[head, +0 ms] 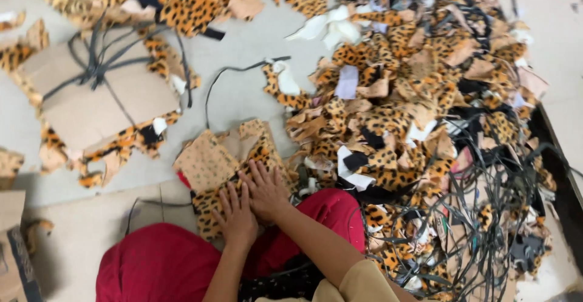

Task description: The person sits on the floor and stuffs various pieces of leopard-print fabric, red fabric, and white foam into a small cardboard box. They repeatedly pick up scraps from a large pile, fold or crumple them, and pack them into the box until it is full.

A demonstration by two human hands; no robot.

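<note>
From the head view I read both hands as flat and palm-down, fingers spread, nothing gripped: the left hand [235,214] and the right hand [265,189] press side by side, touching, on a small stack of leopard-print pieces [228,168] lying on the floor just ahead of the person's red-clad knees [158,259]. My judgement is that the flat pressure keeps the cut pieces squared and lying flush, since loose fabric of this kind curls and slips. The stack's top pieces show a tan backing with fine dots on the left, printed faces lower down. Well apart to the upper left sits a tied bundle [97,89], tan side up, bound crosswise with dark cord [94,65]; I take the cord as holding a finished stack together. Immediately right of the hands, a large heap of leopard scraps [401,95] crowds the stack, and tangled black straps [486,205] trail through its lower part. A loose dark cord [225,77] lies on the bare floor [243,41] beyond the stack.
</note>
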